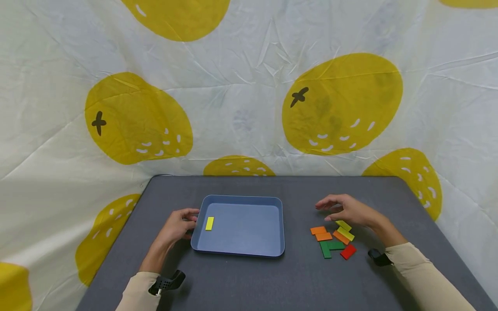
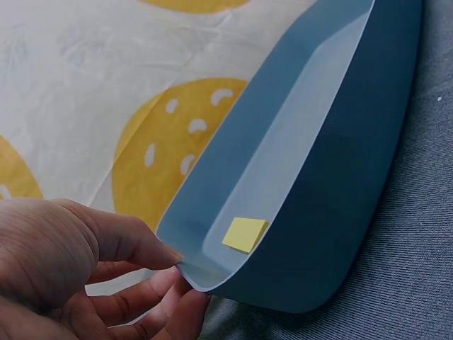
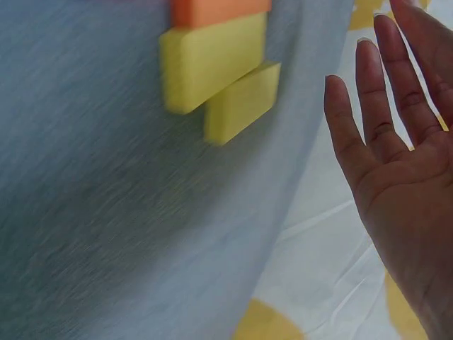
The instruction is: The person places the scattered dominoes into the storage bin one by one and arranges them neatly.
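Note:
A blue-grey tray (image 1: 249,224) stands on the table with one yellow block (image 1: 209,223) lying near its left side. At its left edge is my left hand (image 1: 179,224); in the left wrist view the thumb and fingers pinch the rim (image 2: 195,287). To the right of the tray, my right hand (image 1: 350,210) hovers over the far side of a loose group of blocks, holding nothing. Its fingers look extended in the right wrist view. Closest below it are two yellow blocks (image 1: 345,233), beside orange blocks (image 1: 324,236).
Nearer the front of the group lie green blocks (image 1: 335,245) and a red block (image 1: 348,252). A dark grey cloth covers the table (image 1: 249,285). Behind it hangs a white curtain (image 1: 237,121) printed with yellow fruit shapes.

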Demonstrator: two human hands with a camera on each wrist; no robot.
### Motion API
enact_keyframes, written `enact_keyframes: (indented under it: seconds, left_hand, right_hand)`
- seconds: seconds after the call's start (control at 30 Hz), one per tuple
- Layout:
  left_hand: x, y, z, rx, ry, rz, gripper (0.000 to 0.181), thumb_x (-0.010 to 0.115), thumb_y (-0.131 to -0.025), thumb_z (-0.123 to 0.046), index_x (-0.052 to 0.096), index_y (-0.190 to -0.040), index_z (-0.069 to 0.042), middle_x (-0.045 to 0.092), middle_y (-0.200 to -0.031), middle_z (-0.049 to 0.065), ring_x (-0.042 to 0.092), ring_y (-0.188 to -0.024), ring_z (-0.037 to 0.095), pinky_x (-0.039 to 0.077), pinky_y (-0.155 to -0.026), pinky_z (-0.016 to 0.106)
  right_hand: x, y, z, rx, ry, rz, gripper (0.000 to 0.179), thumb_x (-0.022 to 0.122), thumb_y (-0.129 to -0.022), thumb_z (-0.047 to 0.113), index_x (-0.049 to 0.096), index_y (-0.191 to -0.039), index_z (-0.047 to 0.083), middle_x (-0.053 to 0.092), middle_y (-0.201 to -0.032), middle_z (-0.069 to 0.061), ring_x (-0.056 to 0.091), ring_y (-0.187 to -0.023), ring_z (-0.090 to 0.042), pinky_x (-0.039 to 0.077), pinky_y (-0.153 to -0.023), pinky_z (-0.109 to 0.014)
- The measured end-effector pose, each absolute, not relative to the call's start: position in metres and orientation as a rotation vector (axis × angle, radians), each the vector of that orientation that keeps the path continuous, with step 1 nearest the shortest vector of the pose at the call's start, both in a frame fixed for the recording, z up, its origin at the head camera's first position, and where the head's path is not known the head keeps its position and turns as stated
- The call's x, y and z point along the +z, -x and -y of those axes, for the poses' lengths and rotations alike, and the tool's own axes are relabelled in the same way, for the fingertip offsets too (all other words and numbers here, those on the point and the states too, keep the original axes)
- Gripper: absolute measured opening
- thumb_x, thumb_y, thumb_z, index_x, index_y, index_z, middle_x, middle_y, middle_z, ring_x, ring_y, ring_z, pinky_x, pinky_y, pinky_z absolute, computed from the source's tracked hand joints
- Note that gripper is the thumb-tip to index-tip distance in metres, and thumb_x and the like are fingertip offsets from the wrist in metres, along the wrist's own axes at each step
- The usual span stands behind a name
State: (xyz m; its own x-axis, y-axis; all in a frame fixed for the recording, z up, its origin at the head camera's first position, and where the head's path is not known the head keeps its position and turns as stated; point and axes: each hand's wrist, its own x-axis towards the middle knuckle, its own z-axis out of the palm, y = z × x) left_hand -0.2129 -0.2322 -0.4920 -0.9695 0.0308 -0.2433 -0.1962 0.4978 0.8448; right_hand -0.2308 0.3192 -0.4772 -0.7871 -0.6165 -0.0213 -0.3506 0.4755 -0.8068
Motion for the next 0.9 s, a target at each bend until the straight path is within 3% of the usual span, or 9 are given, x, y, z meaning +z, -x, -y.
enact_keyframes:
  seconds: [0.27,0.5,0.9]
  left_hand:
    - [-0.492,0.214,0.232,1.461,0.150,-2.520,0.043,0.060,-0.095,0.002,0.061,-0.138,-0.003,0.060,-0.117,0.021,0.064,-0.095,0.029,0.059,-0.065,0.042]
    - [-0.493,0.214,0.232,1.457,0.166,-2.524,0.044,0.061,-0.094,0.003,0.061,-0.138,-0.003,0.061,-0.116,0.020,0.063,-0.097,0.029,0.059,-0.065,0.043]
    - [-0.494,0.214,0.232,1.456,0.155,-2.527,0.044,0.060,-0.094,0.003,0.061,-0.138,-0.002,0.061,-0.116,0.020,0.063,-0.096,0.028,0.059,-0.066,0.043]
  right_hand:
    - [-0.489,0.226,-0.351,-1.227,0.849,-2.398,0.042,0.072,-0.094,0.010,0.060,-0.132,-0.004,0.061,-0.133,-0.026,0.061,-0.123,-0.017,0.056,-0.088,-0.028]
    - [-0.494,0.223,-0.371,-1.157,0.868,-2.378,0.046,0.074,-0.092,0.013,0.060,-0.133,-0.001,0.062,-0.132,-0.025,0.061,-0.124,-0.019,0.053,-0.096,-0.030]
    - [-0.502,0.222,-0.381,-1.171,0.913,-2.292,0.046,0.073,-0.092,0.010,0.060,-0.134,-0.003,0.058,-0.135,-0.027,0.055,-0.127,-0.004,0.048,-0.098,-0.022]
